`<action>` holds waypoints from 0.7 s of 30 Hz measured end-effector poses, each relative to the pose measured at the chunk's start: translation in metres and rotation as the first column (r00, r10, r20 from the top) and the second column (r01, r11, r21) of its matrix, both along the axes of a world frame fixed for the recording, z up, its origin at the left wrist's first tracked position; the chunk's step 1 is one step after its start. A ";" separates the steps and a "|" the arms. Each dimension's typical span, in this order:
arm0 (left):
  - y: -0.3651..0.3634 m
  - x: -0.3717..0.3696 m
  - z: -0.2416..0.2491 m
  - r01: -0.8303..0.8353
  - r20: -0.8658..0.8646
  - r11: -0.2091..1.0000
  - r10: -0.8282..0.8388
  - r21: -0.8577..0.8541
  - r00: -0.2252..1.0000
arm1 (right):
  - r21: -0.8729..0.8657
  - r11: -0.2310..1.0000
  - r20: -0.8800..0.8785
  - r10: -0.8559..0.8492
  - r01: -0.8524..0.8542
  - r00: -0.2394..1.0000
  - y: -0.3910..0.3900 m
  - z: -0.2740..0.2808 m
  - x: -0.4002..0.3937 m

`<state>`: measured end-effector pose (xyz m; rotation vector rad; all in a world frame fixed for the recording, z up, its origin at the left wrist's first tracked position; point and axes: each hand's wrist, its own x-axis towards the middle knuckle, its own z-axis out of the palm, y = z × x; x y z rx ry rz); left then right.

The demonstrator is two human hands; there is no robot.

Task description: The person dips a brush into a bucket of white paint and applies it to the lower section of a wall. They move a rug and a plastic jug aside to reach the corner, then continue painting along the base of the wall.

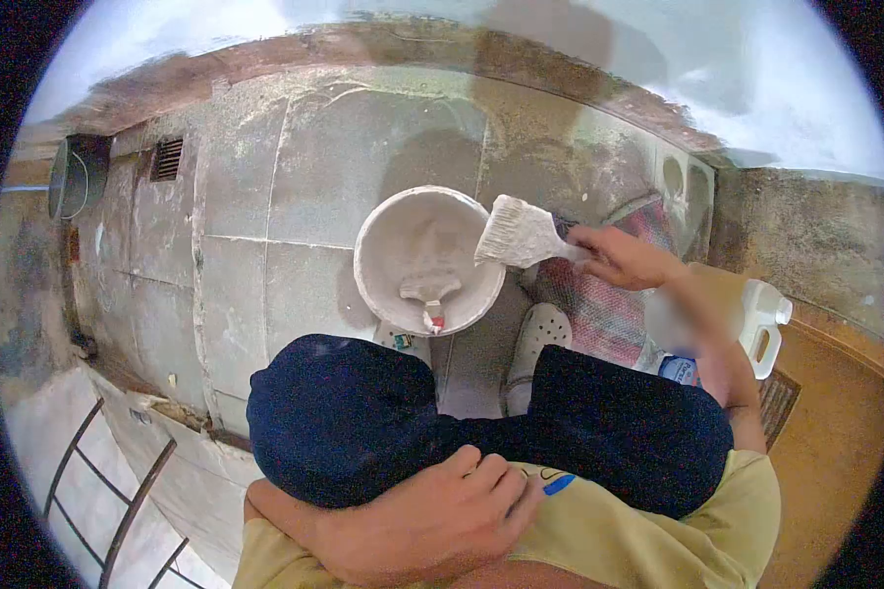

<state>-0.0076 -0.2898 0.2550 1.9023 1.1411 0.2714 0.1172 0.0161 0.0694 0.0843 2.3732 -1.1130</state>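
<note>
My right hand (pixel 627 257) is closed round the handle of a wide paintbrush (pixel 523 234). Its bristles are thick with white paint and overlap the right rim of a white bucket (pixel 361 250) in this view. Inside the bucket there is pale paint residue, and a second brush (pixel 428 288) leans at the near side, its handle end marked red. Against the yellow shirt (pixel 629 501), over my lap, lies my left hand (pixel 442 515) with curled fingers. Its fingertips are hidden, and I cannot tell whether it holds anything.
A patterned mat (pixel 609 304) lies right of the bucket, near a white jug (pixel 759 324). My shoe (pixel 542 339) stands close to the bucket. Tall white-painted wall (pixel 756 69) rises ahead. At left are a dark bucket (pixel 77 177), a floor drain (pixel 167 159) and metal railings (pixel 138 501).
</note>
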 end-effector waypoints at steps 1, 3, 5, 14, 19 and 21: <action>0.001 0.000 -0.001 0.005 -0.002 1.000 -0.005 0.000 1.000 | 0.045 0.998 0.044 0.045 -0.047 0.998 -0.003 -0.001 -0.002; 0.002 -0.001 -0.003 0.043 -0.023 0.999 -0.043 0.030 0.999 | 0.049 0.997 0.009 0.067 -0.067 0.998 -0.007 -0.001 -0.003; 0.008 -0.001 0.001 0.044 -0.025 0.999 -0.045 -0.023 0.999 | 0.032 0.999 -0.030 0.038 -0.037 0.999 -0.010 -0.008 0.001; 0.009 0.009 0.013 -0.016 -0.186 0.987 -0.014 -0.161 0.982 | -0.163 0.894 -0.207 -0.445 0.418 0.871 -0.049 -0.034 0.039; 0.012 0.013 0.013 -0.133 -0.283 0.965 0.066 -0.224 0.957 | -0.266 0.758 -0.375 -0.651 0.596 0.660 -0.078 -0.055 0.048; 0.016 0.016 0.015 -0.165 -0.319 0.949 0.074 -0.268 0.945 | -0.290 0.608 -0.219 -0.794 0.739 0.568 -0.077 -0.046 0.048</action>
